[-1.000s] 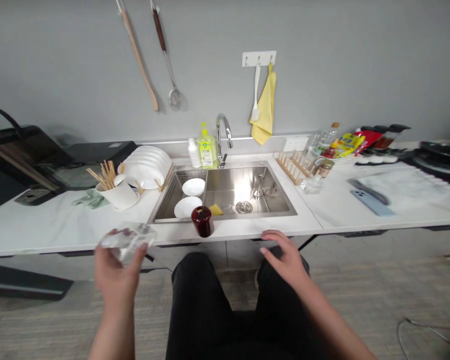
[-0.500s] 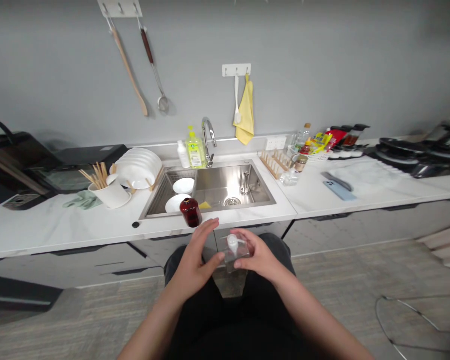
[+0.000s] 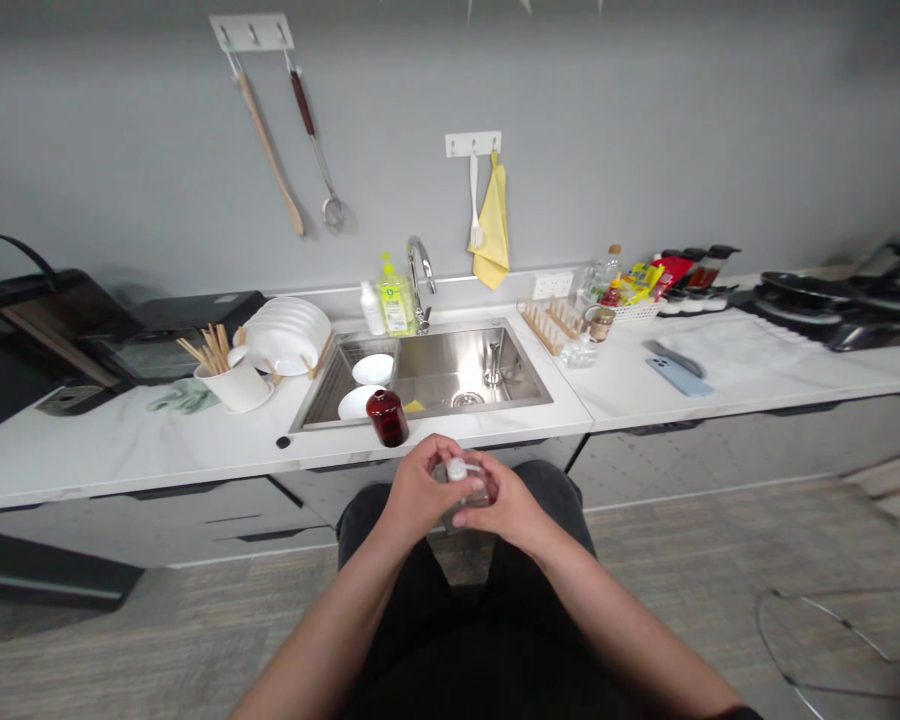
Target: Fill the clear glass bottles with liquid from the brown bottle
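A clear pump bottle with a white pump head (image 3: 457, 469) is held over my lap, in front of the counter's edge. My right hand (image 3: 504, 500) wraps round its right side. My left hand (image 3: 429, 490) closes on it from the left, fingers and thumb near the pump head; the fingers partly hide the bottle's body. Just beyond my left hand, a dark red bottle (image 3: 388, 420) without a cap stands on the counter at the sink's front edge. A small black round cap (image 3: 283, 442) lies on the counter to its left.
The steel sink (image 3: 529, 402) holds white bowls (image 3: 373, 369) in its left part. Behind it stand a green soap bottle (image 3: 397, 306) and a faucet (image 3: 422, 285). A plate rack and a utensil holder (image 3: 238, 386) are left; a phone (image 3: 679, 376) and a knife lie right.
My left hand has moved right and closed on the pump bottle beside my right hand. Before, its fingers were spread apart from the bottle. The camera view has shifted slightly.
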`<state>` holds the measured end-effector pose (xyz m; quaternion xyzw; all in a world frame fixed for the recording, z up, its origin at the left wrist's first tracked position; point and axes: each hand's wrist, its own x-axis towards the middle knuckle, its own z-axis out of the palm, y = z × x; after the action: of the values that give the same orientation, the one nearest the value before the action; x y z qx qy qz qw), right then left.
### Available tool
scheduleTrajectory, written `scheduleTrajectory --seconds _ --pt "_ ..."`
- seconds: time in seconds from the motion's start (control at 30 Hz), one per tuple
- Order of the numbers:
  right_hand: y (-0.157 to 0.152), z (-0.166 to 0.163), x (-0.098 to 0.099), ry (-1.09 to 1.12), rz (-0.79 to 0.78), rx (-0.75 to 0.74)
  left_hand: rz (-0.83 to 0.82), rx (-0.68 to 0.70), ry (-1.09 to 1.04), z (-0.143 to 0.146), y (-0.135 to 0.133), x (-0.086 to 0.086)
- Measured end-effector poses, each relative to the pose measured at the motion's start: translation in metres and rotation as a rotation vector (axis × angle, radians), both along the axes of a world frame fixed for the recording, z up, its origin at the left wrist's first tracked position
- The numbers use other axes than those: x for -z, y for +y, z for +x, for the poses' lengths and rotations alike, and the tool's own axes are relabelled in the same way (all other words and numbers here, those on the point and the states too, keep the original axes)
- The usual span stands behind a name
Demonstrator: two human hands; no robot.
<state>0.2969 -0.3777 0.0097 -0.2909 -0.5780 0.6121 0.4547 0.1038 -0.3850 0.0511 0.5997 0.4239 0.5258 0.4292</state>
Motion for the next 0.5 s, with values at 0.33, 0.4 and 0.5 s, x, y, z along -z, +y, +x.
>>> scheduleTrajectory --seconds 0.33,0.4,0.5 --pt "-0.004 -0.001 -0.006 -0.015 0.061 -0.052 0.03 0.153 -0.073 -0.014 -0.009 -0.006" --pt "-0.005 -0.002 -0.006 -0.003 0.083 -0.055 0.035 0.212 -0.045 -0.015 -0.01 -0.007" --pt "-0.004 0.0 -0.007 0.025 0.078 -0.037 0.034 0.319 -0.092 -0.019 -0.011 -0.007"
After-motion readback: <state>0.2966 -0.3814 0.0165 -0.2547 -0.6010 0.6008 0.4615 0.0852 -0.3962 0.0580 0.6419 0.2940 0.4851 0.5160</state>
